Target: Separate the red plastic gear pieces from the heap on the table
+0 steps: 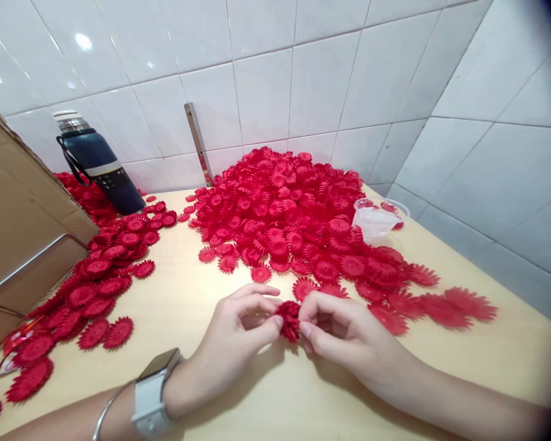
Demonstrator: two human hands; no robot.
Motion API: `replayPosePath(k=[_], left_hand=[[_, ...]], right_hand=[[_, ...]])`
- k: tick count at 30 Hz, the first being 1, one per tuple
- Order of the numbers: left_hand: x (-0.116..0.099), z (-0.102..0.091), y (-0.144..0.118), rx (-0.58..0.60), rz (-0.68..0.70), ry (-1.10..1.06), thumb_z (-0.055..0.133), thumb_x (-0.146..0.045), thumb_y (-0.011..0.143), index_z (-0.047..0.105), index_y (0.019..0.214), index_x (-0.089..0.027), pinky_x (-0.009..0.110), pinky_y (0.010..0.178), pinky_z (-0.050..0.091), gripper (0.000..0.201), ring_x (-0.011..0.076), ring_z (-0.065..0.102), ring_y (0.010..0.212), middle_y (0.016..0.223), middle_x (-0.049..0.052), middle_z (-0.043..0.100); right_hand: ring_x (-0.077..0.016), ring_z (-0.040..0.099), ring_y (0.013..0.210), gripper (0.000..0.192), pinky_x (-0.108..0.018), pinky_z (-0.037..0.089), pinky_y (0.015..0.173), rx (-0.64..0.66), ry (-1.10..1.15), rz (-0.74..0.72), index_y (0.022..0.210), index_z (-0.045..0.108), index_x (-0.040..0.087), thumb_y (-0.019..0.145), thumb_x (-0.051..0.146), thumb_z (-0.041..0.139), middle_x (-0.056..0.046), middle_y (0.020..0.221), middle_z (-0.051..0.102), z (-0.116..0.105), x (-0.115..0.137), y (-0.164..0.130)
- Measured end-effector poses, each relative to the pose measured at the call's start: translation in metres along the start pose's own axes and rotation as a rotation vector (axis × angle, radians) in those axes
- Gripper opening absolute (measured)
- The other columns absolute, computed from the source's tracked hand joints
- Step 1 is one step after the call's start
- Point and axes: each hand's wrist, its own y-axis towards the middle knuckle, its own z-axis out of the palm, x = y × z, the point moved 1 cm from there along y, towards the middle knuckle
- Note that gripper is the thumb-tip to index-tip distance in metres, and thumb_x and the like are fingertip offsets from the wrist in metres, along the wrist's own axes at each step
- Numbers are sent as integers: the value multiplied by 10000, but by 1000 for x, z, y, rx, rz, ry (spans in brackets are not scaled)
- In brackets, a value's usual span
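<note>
Your left hand (241, 326) pinches the bunched red fabric flower (289, 320) by its left edge, and your right hand (349, 327) pinches its right edge, thumb against curled forefinger. It sits between your fingertips, just above the table (202, 404), on the near side of the heap of red scalloped discs (284, 208). Pulling the two sides unevenly could tear or unfold its layers; a loosened pinch could drop it among those lookalikes. Its visible part runs longest from far to near, across your grip; which way its face points, you cannot tell.
</note>
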Motion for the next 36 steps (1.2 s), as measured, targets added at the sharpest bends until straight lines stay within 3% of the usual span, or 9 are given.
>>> replayPosePath(k=[16,21,27,32,36], left_hand=[[4,-6,6,-159,-16,27,506,-113,715,519,532,-151,290,825,374,188,190,529,900,952,53,563],[6,-7,6,-214,-37,-25,499,-143,714,485,529,-147,288,753,404,185,187,525,856,951,46,527],[6,-6,4,-296,-5,-35,473,-148,728,394,507,-161,231,623,385,236,121,461,679,723,-7,470],[9,-12,8,-462,-107,-301,415,-244,773,433,643,-178,268,614,434,147,132,493,644,682,-19,452],[6,-13,7,-383,60,-128,481,-137,710,381,556,-167,263,696,432,186,140,490,769,802,-1,449]], right_hand=[[-131,545,535,87,-260,435,556,-197,176,72,595,484,179,663,131,512,19,522,572,-3,-4,4],[-133,555,498,95,-272,463,534,-223,237,78,570,489,180,645,163,546,18,499,579,-3,-2,5],[-132,569,485,82,-263,467,518,-238,281,83,567,508,174,621,151,566,15,490,594,-4,-2,2],[-133,565,464,141,-256,448,493,-338,229,102,550,480,179,656,209,567,11,484,584,-10,0,2],[-136,568,530,170,-264,440,558,-357,89,51,603,496,182,736,274,547,7,557,570,-11,2,0]])
